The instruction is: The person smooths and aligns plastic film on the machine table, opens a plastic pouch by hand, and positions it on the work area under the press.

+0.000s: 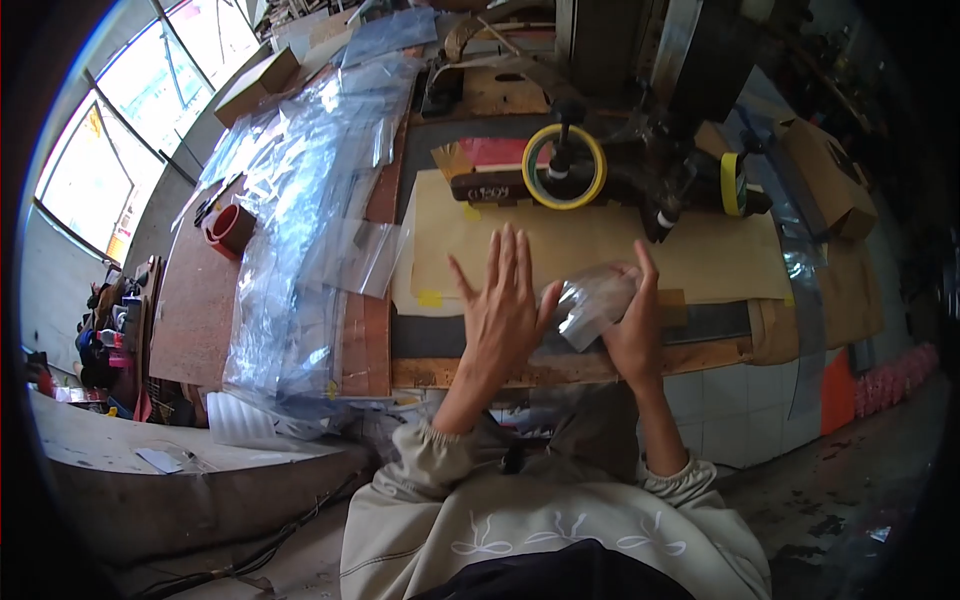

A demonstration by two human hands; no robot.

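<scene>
My left hand (500, 315) is spread with its fingers pointing forward, over the near part of the tan cardboard sheet (600, 235). No object shows in it. To its right, my right hand (637, 325) grips a piece of clear plastic film (590, 303), which is bent and catches the light. One finger of that hand points up while the others are partly behind the film. Just beyond the hands is a dark machine bar (490, 188) with a yellow tape roll (541, 190) in front of it. A second yellow tape roll (733, 185) hangs farther right.
Clear plastic sheets (300, 200) are heaped on the left of the bench, beside a red-brown tape roll (230, 231). A cardboard box (822, 178) stands at the right. The bench's worn wooden edge (440, 374) runs close to my body.
</scene>
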